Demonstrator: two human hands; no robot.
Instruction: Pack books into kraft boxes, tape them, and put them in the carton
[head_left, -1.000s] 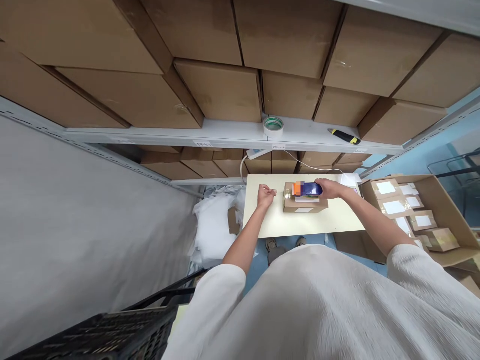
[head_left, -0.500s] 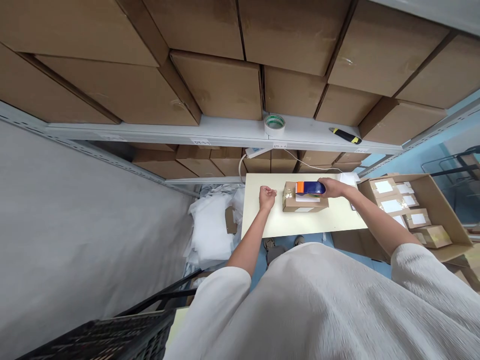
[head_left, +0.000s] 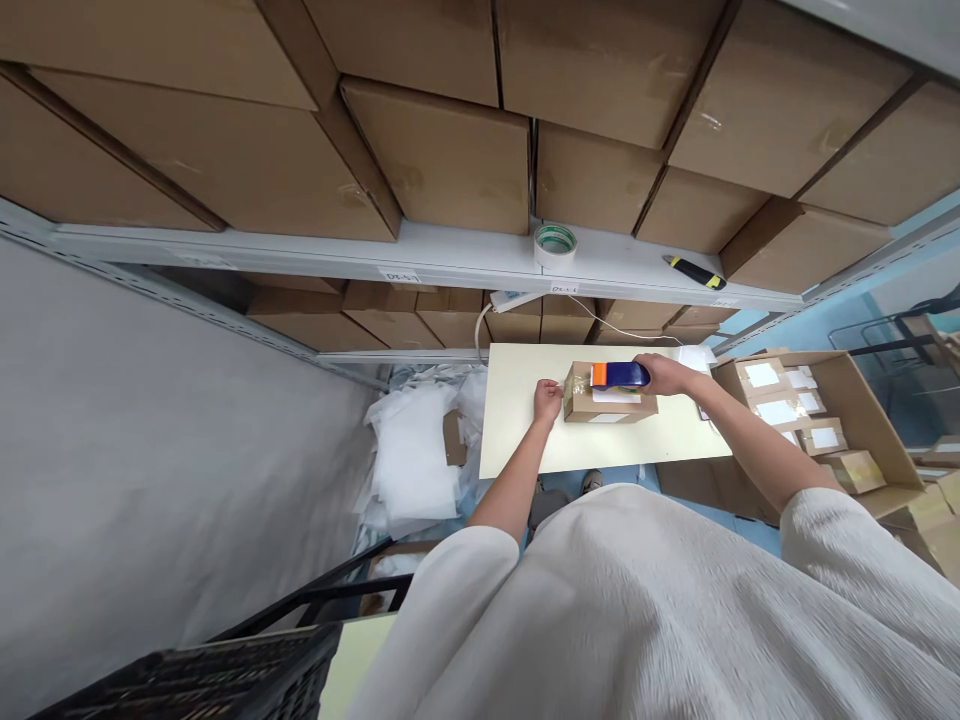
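A small cardboard box (head_left: 578, 408) lies on the pale yellow table (head_left: 517, 440), with clear tape over its left end and white labels on it. My right hand (head_left: 660, 373) grips a blue and orange tape dispenser (head_left: 621, 375), held on or just over the top of the box. Close to the box's left end is my left hand (head_left: 549, 399), its fingers curled together at the taped edge. Whether anything is between those fingers is too small to make out.
Above the table, a shelf (head_left: 465, 258) bears large cartons, a tape roll (head_left: 555, 245) and a cutter (head_left: 696, 272). An open carton (head_left: 885, 430) of small boxes stands at right. White packing sheets (head_left: 412, 450) lie at left; a black crate (head_left: 225, 670) is lower left.
My left hand has moved right, up to the left end of the box. My right hand and the tape dispenser have stayed nearly in place. The view has shifted slightly.
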